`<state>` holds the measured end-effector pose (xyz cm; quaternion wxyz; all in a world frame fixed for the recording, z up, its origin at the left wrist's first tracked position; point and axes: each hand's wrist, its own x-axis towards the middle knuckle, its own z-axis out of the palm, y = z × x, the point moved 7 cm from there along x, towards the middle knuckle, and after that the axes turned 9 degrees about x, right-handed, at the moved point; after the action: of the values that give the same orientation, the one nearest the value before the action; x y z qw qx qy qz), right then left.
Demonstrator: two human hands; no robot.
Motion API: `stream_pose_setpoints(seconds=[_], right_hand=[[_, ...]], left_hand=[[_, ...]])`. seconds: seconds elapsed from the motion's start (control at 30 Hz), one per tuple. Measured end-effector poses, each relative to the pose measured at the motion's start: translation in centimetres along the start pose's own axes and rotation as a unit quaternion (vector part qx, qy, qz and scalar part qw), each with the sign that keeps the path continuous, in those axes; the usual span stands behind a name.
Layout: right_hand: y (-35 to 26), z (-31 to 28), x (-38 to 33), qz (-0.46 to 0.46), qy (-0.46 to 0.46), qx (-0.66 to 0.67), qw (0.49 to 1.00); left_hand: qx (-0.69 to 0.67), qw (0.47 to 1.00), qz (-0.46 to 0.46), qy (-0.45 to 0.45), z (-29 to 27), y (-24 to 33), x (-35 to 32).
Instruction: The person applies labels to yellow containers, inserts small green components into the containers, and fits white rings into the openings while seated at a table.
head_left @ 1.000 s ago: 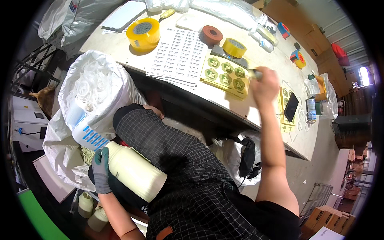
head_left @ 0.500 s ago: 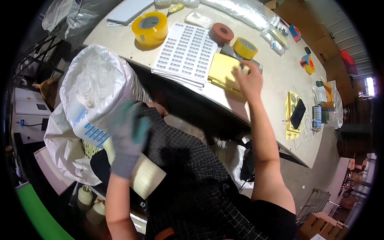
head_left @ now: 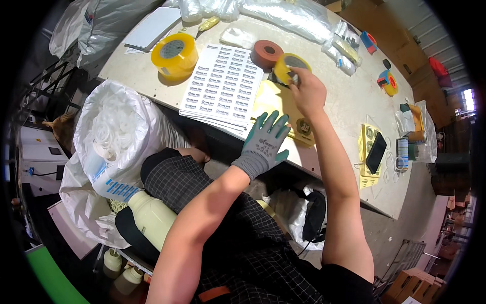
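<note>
My left hand (head_left: 266,142), in a grey glove with green fingertips, lies with its fingers spread over the near edge of a stack of yellow sticker sheets (head_left: 276,101). My bare right hand (head_left: 310,93) is closed at the near rim of a yellow tape roll (head_left: 289,65), pinching it between thumb and fingers. Part of the roll is hidden by the fingers. Left of the yellow stack is a pile of white label sheets (head_left: 220,83). A red-brown tape roll (head_left: 266,54) stands just beyond it. A pale cream bottle (head_left: 151,218) lies beside my lap.
A large yellow tape roll (head_left: 174,57) is at the far left of the table. White sacks (head_left: 114,119) with clear plastic pieces stand left of my legs. To the right are a black phone (head_left: 375,152) on yellow sheets and a can (head_left: 402,154). Clear wrapped bundles (head_left: 288,19) lie behind.
My left hand has moved from beside the cream bottle up to the yellow sheets. My right hand has gone from above those sheets to the yellow tape roll.
</note>
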<state>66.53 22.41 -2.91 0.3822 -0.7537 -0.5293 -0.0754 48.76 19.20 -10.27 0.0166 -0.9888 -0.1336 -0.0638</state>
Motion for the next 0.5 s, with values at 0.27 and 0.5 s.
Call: stream_pose_setpoints(seconds=[0.27,0.5], right_hand=[[-1.7,-0.2,-1.8,0.040,0.012,0.070,0.997],[11.3,-7.3,-8.1,0.484,0.112,0.560,0.662]], left_hand=[[0.010,1.000,-0.002,-0.003,-0.1,-0.3,0.1],[0.052,0.990,0.014,-0.130,-2.7,1.1,2.6]])
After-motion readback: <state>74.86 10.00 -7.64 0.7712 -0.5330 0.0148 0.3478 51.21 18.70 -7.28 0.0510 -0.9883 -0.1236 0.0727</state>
